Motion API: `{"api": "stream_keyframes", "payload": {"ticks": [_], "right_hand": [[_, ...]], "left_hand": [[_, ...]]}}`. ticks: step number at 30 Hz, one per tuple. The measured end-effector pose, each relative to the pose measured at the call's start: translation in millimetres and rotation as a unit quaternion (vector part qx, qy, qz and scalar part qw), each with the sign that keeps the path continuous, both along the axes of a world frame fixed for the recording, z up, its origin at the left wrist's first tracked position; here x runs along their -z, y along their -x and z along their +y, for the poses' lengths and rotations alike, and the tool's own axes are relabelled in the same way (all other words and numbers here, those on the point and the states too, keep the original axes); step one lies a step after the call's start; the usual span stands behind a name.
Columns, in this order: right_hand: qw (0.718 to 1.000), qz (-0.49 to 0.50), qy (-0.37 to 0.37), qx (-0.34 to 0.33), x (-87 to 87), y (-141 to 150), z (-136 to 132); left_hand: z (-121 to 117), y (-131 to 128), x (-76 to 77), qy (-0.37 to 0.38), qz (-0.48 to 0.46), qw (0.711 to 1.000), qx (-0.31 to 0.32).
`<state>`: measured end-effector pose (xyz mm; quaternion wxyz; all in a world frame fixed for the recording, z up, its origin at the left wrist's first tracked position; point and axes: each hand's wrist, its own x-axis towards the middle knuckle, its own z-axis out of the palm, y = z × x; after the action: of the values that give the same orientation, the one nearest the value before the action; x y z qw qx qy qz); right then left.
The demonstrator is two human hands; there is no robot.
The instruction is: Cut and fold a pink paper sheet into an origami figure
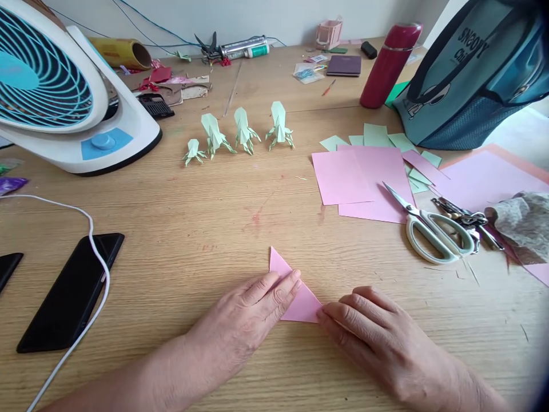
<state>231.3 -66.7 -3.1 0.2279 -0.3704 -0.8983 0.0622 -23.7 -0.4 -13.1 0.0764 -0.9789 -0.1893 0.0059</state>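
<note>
A pink origami paper (302, 303), folded into a triangle, lies on the wooden table near the front. Across its left part rests my left hand (253, 312), fingers stretched out and lying flat on the sheet, pressing it down. My right hand (377, 337) is closed at the triangle's right corner, fingertips pinching it. The fingers hide parts of the triangle's left side and its right tip. Farther back stand several pale green folded paper figures (278, 126) in a row.
At right lie pink sheets (343, 177), green paper pieces (376, 135), scissors (433, 229) and keys (463, 214). Behind them stand a red flask (388, 68) and a blue bag (467, 86). To the left are a fan (103, 137), a black phone (71, 292) and a white cable (100, 309).
</note>
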Motion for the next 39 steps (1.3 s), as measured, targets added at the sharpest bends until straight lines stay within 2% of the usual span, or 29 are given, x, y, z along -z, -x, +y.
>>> {"api": "stream_keyframes", "payload": {"ticks": [9,12,18,27,32,35,39], "right_hand": [[1.0,0.021,0.02,0.004,-1.2,0,1],[1.0,0.009,0.016,0.013,0.7,-1,2],[0.998,0.004,-0.007,0.061,2.1,0,3],[1.0,-0.011,0.006,-0.003,5.6,9,-4],[1.0,-0.015,0.013,0.016,9.2,10,-3],[0.999,-0.02,0.01,0.037,8.7,7,0],[0.999,-0.021,-0.002,0.049,11.1,3,3]], "left_hand": [[-12,-11,-1.5,-0.049,0.008,0.998,-0.042],[-15,-14,-6.6,-0.051,0.003,0.998,-0.044],[-18,-11,-16.8,0.007,0.006,0.999,-0.034],[-27,-19,-7.1,0.014,-0.041,0.994,-0.096],[-28,-23,-8.7,0.03,-0.037,0.993,-0.112],[-25,-20,-7.1,0.048,-0.069,0.991,-0.101],[-20,-18,-7.7,0.049,-0.132,0.989,-0.043]]}}
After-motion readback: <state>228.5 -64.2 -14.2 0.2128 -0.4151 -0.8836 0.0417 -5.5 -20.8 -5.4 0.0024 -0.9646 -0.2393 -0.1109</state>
